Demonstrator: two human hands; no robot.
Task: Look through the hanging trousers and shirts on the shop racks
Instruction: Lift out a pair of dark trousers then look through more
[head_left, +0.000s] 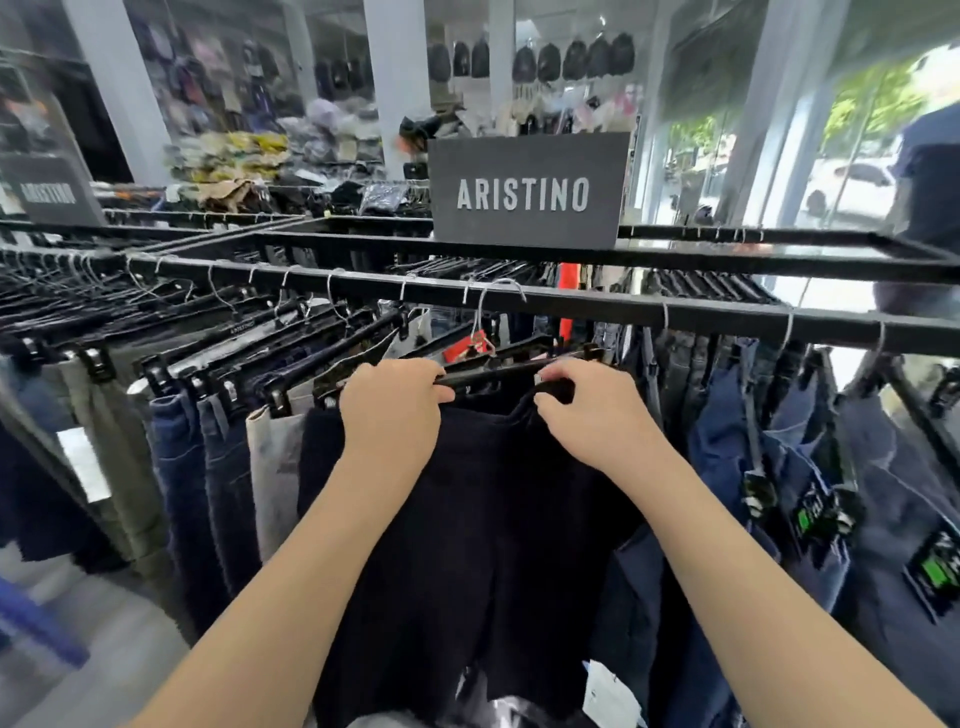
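Below the black rail (571, 304), my left hand (392, 410) and right hand (584, 410) grip the clip hanger (493, 375) carrying dark navy trousers (488, 519) between them.

Tight-packed trousers (218, 467) flanking; rail (571, 304) overhead.

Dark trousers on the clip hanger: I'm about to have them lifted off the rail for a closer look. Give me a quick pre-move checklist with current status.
1. Left hand gripping the clip hanger: ok, fingers curl over its left end.
2. Right hand gripping it: ok, closed on the right end.
3. Dark trousers held by the hanger: ok at the waistband; the clips are hidden by the hands.
4. Hanger hook free to lift off the rail: cannot tell, it looks looped over.
5. Neighbouring jeans clear: ok on the left; the right side is crowded.
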